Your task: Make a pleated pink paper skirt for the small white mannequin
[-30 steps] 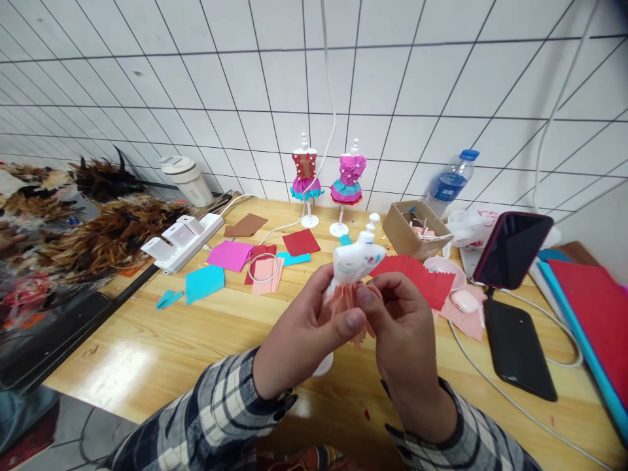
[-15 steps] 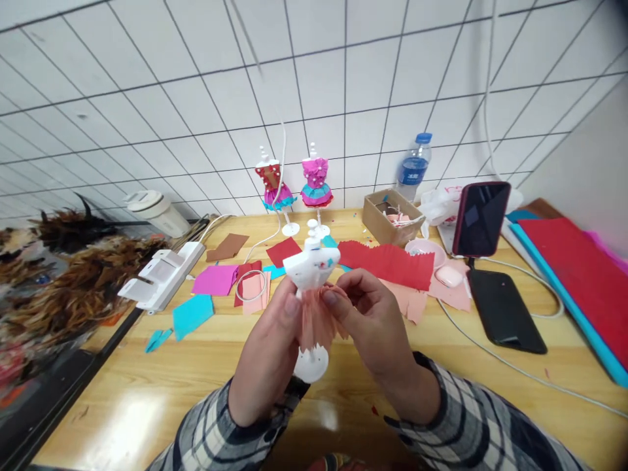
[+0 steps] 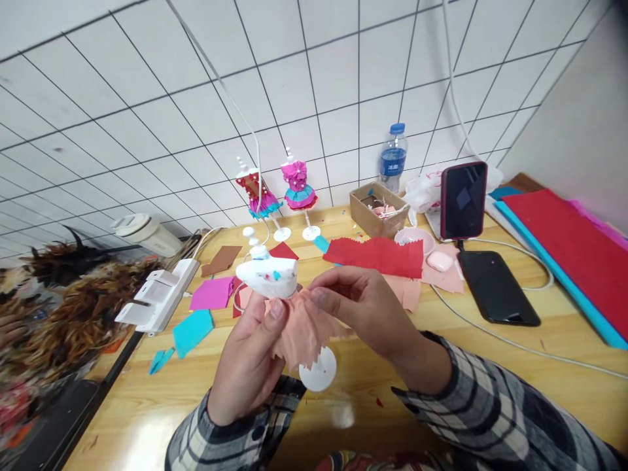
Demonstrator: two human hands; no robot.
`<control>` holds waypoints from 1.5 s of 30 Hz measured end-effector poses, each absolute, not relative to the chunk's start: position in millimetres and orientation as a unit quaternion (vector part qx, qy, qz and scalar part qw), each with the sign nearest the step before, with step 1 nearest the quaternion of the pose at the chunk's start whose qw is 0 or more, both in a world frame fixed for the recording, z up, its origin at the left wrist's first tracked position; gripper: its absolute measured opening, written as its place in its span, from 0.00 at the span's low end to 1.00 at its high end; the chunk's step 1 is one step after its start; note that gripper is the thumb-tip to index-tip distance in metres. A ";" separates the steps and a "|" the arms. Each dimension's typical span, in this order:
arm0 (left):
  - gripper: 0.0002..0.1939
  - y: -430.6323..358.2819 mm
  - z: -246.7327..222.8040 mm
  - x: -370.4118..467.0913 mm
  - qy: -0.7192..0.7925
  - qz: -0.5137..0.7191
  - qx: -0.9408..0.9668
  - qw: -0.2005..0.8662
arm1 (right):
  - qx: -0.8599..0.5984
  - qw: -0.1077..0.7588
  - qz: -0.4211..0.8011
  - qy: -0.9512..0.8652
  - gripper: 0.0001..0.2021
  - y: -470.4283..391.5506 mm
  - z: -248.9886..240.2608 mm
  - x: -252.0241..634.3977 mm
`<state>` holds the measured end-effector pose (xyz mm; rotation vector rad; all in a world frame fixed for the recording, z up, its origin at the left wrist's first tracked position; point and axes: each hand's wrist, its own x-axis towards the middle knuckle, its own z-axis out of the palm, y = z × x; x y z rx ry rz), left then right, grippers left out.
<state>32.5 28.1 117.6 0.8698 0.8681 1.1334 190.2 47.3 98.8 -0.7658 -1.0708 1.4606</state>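
A small white dress form [image 3: 267,275] leans to the left in front of me, its round base [image 3: 318,369] showing below. Pleated peach crepe paper [image 3: 301,327] hangs round its waist like a skirt with a jagged lower edge. My left hand [image 3: 250,360] is closed round the form's waist from the left, thumb pressed on the paper's top edge. My right hand [image 3: 367,314] pinches the paper's upper edge at the right, thumb against fingers. The fingers behind the skirt are hidden.
Two dressed miniature forms [image 3: 296,186] stand by the tiled wall. A red crepe strip [image 3: 375,256], a cardboard box [image 3: 377,219], a water bottle [image 3: 394,157], a propped phone [image 3: 463,199] and a black phone [image 3: 499,288] lie to the right. At left are a power strip [image 3: 164,297] and feathers [image 3: 63,307].
The dress form has tipped to the left, and its peach skirt now spreads wider between my hands. My right hand stays pinched on the paper. The whole view has shifted slightly.
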 end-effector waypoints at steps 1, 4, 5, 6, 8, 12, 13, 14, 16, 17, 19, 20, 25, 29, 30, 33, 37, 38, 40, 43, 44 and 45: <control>0.31 28.1 118.1 32.2 0.378 0.499 0.382 0.681 | -0.322 0.553 0.625 -0.447 0.09 47.9 98.1 189.9; 0.30 27.8 118.4 31.6 0.363 0.495 0.374 0.696 | -0.315 0.552 0.633 -0.443 0.09 48.0 97.3 187.6; 0.30 27.8 118.3 31.5 0.360 0.496 0.372 0.697 | -0.317 0.553 0.627 -0.447 0.09 47.6 97.4 186.7; 0.30 27.8 118.2 31.5 0.359 0.497 0.371 0.697 | -0.325 0.555 0.617 -0.453 0.09 47.0 97.6 186.0; 0.31 28.4 118.4 32.0 0.358 0.500 0.371 0.696 | -0.351 0.562 0.581 -0.472 0.09 45.7 98.2 185.0; 0.33 31.2 118.9 33.7 0.360 0.499 0.370 0.697 | -0.388 0.585 0.481 -0.524 0.05 43.9 98.1 184.4; 0.33 31.9 118.9 33.7 0.361 0.497 0.369 0.697 | -0.390 0.590 0.464 -0.534 0.04 43.8 97.8 184.6; 0.33 32.5 118.6 33.5 0.362 0.496 0.368 0.698 | -0.391 0.593 0.451 -0.541 0.04 43.8 97.6 184.8; 0.32 33.1 117.7 32.4 0.363 0.495 0.364 0.700 | -0.394 0.592 0.437 -0.551 0.04 43.9 97.4 185.5; 0.32 33.2 117.1 31.7 0.363 0.495 0.361 0.702 | -0.395 0.589 0.435 -0.555 0.04 43.9 97.5 185.9; 0.31 33.0 116.0 30.6 0.361 0.496 0.355 0.705 | -0.392 0.578 0.448 -0.558 0.04 44.1 98.2 186.6; 0.31 32.9 115.6 30.4 0.358 0.496 0.352 0.708 | -0.390 0.572 0.462 -0.555 0.04 44.2 98.7 186.9; 0.29 32.5 116.0 31.6 0.348 0.488 0.346 0.722 | -0.384 0.550 0.537 -0.511 0.06 46.0 100.0 188.3; 0.30 32.1 115.6 31.7 0.350 0.480 0.339 0.730 | -0.369 0.527 0.596 -0.480 0.11 46.5 99.3 189.5; 0.30 32.0 115.2 31.9 0.350 0.479 0.335 0.732 | -0.365 0.525 0.605 -0.474 0.12 46.1 99.2 189.2; 0.29 32.4 112.4 33.6 0.347 0.469 0.322 0.745 | -0.362 0.537 0.602 -0.467 0.14 44.9 98.9 187.3; 0.24 36.5 106.0 34.4 0.351 0.469 0.284 0.759 | -0.372 0.545 0.577 -0.481 0.14 50.6 95.2 188.9; 0.22 37.8 104.5 33.9 0.355 0.469 0.273 0.762 | -0.377 0.548 0.568 -0.484 0.14 53.7 93.6 191.5; 0.17 40.2 102.8 32.7 0.358 0.459 0.259 0.771 | -0.381 0.551 0.559 -0.489 0.15 60.8 90.2 198.7; 0.14 41.6 103.5 32.8 0.333 0.437 0.255 0.796 | -0.332 0.493 0.615 -0.518 0.30 69.3 85.7 209.6; 0.15 41.5 104.1 33.4 0.319 0.433 0.257 0.803 | -0.299 0.462 0.643 -0.532 0.35 70.9 84.5 212.0; 0.16 41.3 104.5 34.0 0.308 0.430 0.258 0.808 | -0.267 0.438 0.665 -0.543 0.37 71.9 83.5 213.5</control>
